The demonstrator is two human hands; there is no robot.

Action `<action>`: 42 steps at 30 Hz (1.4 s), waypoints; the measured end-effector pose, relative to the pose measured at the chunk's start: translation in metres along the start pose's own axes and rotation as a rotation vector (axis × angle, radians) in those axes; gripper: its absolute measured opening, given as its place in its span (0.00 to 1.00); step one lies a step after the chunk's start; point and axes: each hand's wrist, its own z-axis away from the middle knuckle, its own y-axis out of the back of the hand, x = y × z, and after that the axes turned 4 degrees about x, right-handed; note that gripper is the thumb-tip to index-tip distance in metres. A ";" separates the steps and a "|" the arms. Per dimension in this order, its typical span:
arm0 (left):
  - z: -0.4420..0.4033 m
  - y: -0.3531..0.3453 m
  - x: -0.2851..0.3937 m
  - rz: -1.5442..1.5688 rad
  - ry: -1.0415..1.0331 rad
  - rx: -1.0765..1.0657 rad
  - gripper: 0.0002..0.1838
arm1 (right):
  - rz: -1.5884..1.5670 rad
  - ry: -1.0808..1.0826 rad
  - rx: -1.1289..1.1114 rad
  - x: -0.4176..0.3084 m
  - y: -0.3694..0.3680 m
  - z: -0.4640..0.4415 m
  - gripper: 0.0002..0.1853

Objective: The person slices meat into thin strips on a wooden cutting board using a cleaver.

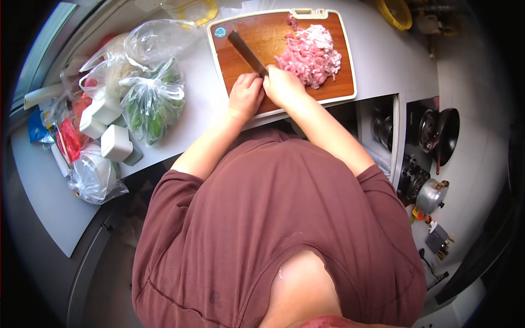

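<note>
A wooden cutting board (228, 61) with a pale rim lies on the counter in front of me. My right hand (283, 86) is closed around the handle end of a knife (247, 52), whose blade points up and to the left over the board. Close beside it, at the board's lower left, my left hand (245, 94) rests with its fingers curled together; anything beneath them is hidden. A heap of chopped pink and white meat (310, 56) covers the right part of the board, and a small darker piece lies at its top.
Left of the board are a clear bag of green vegetables (153, 104), white containers (115, 143) and other plastic bags (97, 176). A yellow basket (395, 13) is at the upper right. Further right are a black pan (448, 136) and a metal pot (430, 197).
</note>
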 end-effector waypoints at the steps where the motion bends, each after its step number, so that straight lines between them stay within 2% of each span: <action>1: 0.001 0.000 0.001 0.008 0.007 -0.004 0.11 | -0.009 0.006 -0.017 0.000 0.001 -0.002 0.13; 4: -0.002 0.006 0.002 0.050 0.026 0.005 0.11 | -0.133 0.065 0.058 0.010 0.011 0.005 0.15; 5: 0.000 0.007 0.000 0.058 0.019 0.012 0.11 | -0.134 -0.024 0.011 0.013 0.015 0.011 0.15; 8: 0.001 0.007 0.001 0.035 0.041 0.029 0.11 | -0.181 -0.009 -0.007 0.019 0.023 0.028 0.14; 15: -0.007 0.014 -0.003 0.002 -0.003 -0.026 0.12 | -0.093 0.018 -0.044 0.017 0.029 0.057 0.11; 19: -0.008 0.012 -0.010 0.011 -0.047 -0.025 0.12 | -0.005 -0.055 -0.092 0.013 0.015 0.055 0.12; 22: -0.004 0.008 -0.009 -0.011 -0.033 -0.026 0.12 | -0.023 -0.008 0.033 0.005 -0.013 0.021 0.13; 25: -0.003 0.007 -0.010 -0.021 -0.046 -0.028 0.12 | -0.054 -0.018 -0.001 -0.002 -0.002 -0.001 0.15; 28: -0.005 0.009 -0.009 0.009 -0.023 -0.029 0.12 | -0.165 0.051 0.184 0.014 0.001 0.005 0.17; 32: -0.006 0.022 -0.005 0.103 -0.002 0.007 0.12 | -0.164 -0.004 -0.002 0.014 0.029 0.034 0.16; 39: -0.005 0.017 -0.012 0.073 -0.047 -0.067 0.10 | -0.077 -0.033 -0.101 0.015 0.017 0.053 0.12; 42: -0.002 0.016 -0.011 0.051 -0.046 -0.050 0.10 | -0.116 0.077 0.057 0.018 -0.015 0.033 0.11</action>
